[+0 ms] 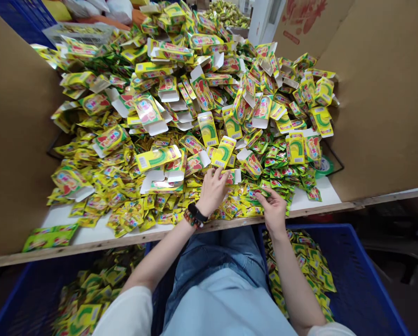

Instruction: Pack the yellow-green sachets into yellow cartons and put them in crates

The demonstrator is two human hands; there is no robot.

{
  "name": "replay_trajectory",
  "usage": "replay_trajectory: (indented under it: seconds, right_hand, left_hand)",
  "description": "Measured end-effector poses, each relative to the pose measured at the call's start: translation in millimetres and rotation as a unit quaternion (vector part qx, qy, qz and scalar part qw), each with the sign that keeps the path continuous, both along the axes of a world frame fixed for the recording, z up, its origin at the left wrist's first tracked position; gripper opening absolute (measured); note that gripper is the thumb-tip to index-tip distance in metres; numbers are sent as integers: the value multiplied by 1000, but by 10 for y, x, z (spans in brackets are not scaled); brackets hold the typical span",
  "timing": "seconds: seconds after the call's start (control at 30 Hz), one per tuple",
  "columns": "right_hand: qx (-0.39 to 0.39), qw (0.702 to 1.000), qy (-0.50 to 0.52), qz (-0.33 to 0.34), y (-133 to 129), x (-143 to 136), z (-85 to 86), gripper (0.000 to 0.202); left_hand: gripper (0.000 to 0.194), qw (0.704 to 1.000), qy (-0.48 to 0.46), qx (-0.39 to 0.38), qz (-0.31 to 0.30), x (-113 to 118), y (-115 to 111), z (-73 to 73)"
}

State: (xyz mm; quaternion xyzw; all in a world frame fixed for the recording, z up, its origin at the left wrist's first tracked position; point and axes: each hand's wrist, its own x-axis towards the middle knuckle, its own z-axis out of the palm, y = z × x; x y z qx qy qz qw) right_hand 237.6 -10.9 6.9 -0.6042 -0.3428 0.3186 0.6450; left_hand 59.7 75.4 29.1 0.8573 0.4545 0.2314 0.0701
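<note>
My left hand (214,190), with a dark band and a beaded bracelet at its wrist, reaches over the front of the pile. Its fingers are bent and slightly apart, touching a small carton (233,176) that lies flat with a white end flap out; I see no firm grip. Just beyond its fingertips leans a yellow carton (223,151) with a green ring. My right hand (274,205) pinches green sachets (259,192) between thumb and fingers, low over the front edge. Yellow sachets (233,207) lie between the hands.
Open-flapped cartons (201,88) are heaped at the back, with loose sachets (107,168) before them. Cardboard walls (387,107) flank the table (331,191). Below its wooden edge, blue crates (366,275) of filled packs stand on either side of my legs. A green sachet strip (51,237) lies front left.
</note>
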Motion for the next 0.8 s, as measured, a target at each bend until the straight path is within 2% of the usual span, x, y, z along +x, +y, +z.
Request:
replay_trajectory:
  seconds: [0.1, 0.23, 0.47, 0.57, 0.63, 0.7, 0.8]
  right_hand:
    - [17, 1000, 0, -26, 49, 82, 22, 34]
    - [50, 998, -6, -34, 100, 66, 105, 31]
    - [92, 994, -63, 14, 83, -96, 297, 19]
    - [79, 987, -113, 84, 28, -106, 421, 16]
    - [49, 974, -164, 150, -9, -88, 514, 16]
    - [17, 954, -235, 187, -45, -85, 602, 16]
    - [3, 927, -329, 178, -106, -158, 683, 20]
  left_hand:
    - [44, 989, 143, 34, -18, 62, 206, 26]
    - [39, 979, 192, 60, -32, 53, 257, 25]
    - [59, 992, 92, 60, -62, -96, -86, 72]
    - [62, 994, 66, 71, -52, -144, -273, 82]
    - [60, 994, 62, 77, -49, -155, -383, 63]
    - [57, 995, 52, 70, -45, -144, -487, 28]
    - [55, 999, -9, 33, -36, -90, -638, -36]
